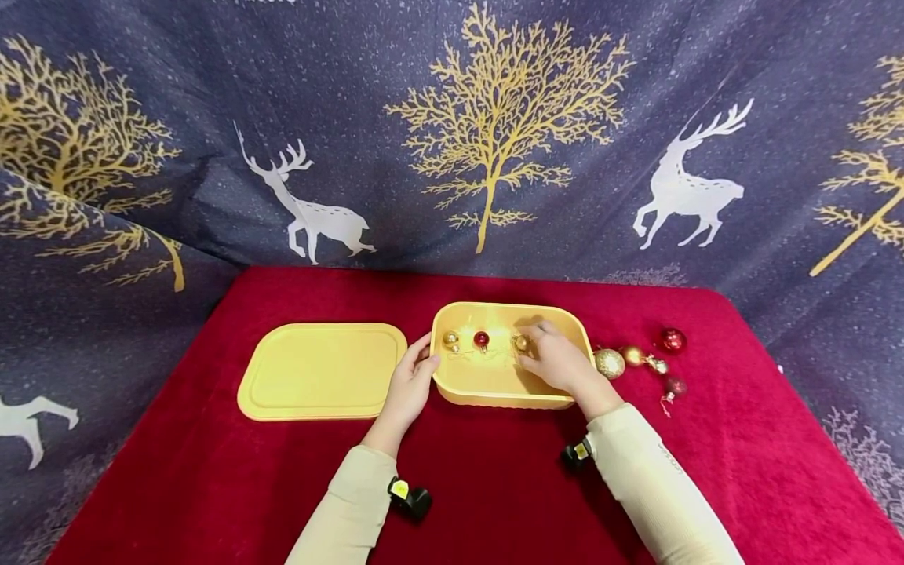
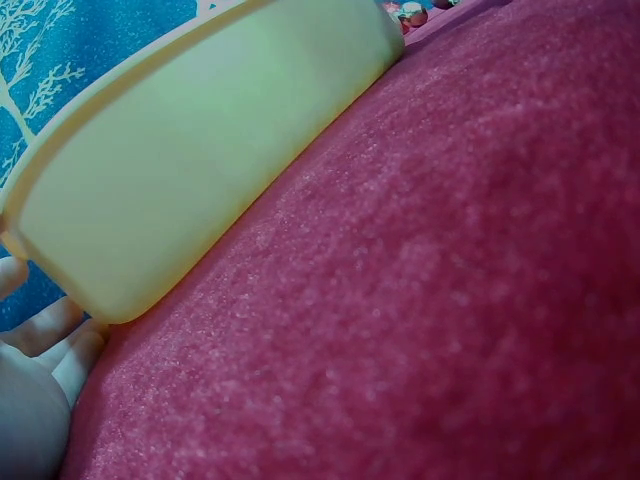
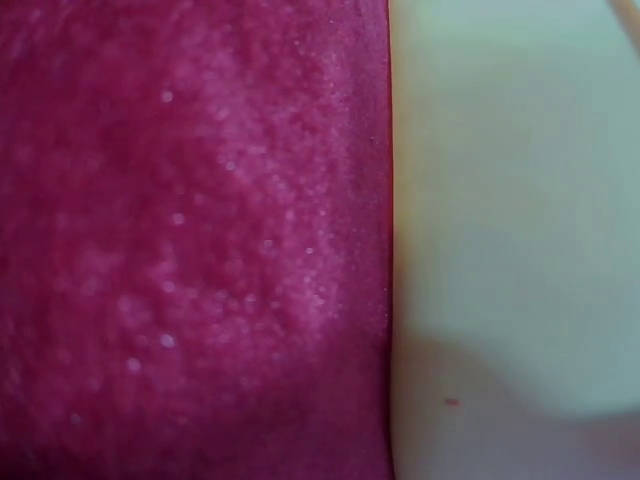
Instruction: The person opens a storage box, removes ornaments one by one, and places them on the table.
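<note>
The right hand's fingers [image 1: 531, 351] bend around a small shiny gold ball [image 1: 521, 343] inside the deep yellow rectangular box with rounded corners [image 1: 504, 399]; I cannot tell whether they pinch it. The left hand [image 1: 412, 384] has its fingers spread apart, touching the left end of the box from outside.

Left of that ball, 2 more lie on the box floor: a glossy red ball [image 1: 481, 339] and, farther left, a small gold ball [image 1: 451, 338].

Just right of the box lie a glittery pale gold ball [image 1: 610, 363], a smooth gold ball [image 1: 633, 356], a small shiny gold ornament [image 1: 657, 366], a shiny red ball [image 1: 673, 340] on the far side and a dark red ball with a string [image 1: 676, 386] nearer. A flat yellow lid [image 1: 321, 369] lies left of the box.

Everything rests on a table [image 1: 452, 510] covered in red velvety cloth. Beyond hangs a dark blue cloth [image 1: 565, 227] printed with gold trees and white deer.
</note>
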`<state>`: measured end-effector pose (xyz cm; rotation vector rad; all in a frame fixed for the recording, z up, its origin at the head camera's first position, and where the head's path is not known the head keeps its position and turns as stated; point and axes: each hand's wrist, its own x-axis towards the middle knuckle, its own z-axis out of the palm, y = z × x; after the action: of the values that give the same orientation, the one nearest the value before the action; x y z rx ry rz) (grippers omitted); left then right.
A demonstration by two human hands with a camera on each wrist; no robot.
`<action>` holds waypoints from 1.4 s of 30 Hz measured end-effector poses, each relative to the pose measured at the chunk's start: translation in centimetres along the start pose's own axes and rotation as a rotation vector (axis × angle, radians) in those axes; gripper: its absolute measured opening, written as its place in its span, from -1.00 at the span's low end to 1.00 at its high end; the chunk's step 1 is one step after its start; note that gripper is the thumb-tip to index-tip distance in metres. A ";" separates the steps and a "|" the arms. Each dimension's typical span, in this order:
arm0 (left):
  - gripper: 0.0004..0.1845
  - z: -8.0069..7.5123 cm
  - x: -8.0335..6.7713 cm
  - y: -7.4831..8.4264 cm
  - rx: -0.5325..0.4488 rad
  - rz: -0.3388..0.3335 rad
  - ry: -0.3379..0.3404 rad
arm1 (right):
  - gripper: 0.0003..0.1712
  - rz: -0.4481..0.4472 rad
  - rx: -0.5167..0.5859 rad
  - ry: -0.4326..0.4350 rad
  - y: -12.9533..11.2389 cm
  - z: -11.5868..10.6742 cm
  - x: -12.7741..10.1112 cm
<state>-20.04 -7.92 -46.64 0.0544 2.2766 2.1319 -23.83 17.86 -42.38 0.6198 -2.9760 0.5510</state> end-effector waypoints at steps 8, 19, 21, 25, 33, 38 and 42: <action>-0.52 0.0 0.1 -0.1 -0.002 -0.007 0.005 | -0.52 -0.021 -0.016 0.029 -0.4 -0.2 -0.2; -0.52 0.0 0.0 0.0 0.004 -0.008 0.009 | -0.77 0.011 0.005 0.024 -0.5 -0.3 0.0; -0.51 0.0 0.0 0.0 0.004 -0.005 0.009 | -0.73 0.009 0.008 0.027 -0.4 -0.2 0.0; -0.50 0.0 0.0 0.0 0.006 -0.002 0.009 | -0.65 -0.012 0.001 0.044 -0.1 -0.1 -0.1; -0.51 0.1 -0.1 -0.1 0.006 -0.009 0.012 | -0.72 0.001 0.104 0.095 0.0 -0.4 -0.3; -0.51 0.1 0.0 0.0 0.000 -0.018 0.019 | -0.69 0.029 0.162 0.121 -0.1 -0.7 -0.6; -0.51 0.1 0.0 0.0 0.004 -0.014 0.022 | -0.57 -0.002 0.182 0.155 -0.2 -0.9 -0.7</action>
<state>-20.03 -7.77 -46.68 0.0151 2.2855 2.1317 -23.16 18.29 -41.52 0.5637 -2.8002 0.8364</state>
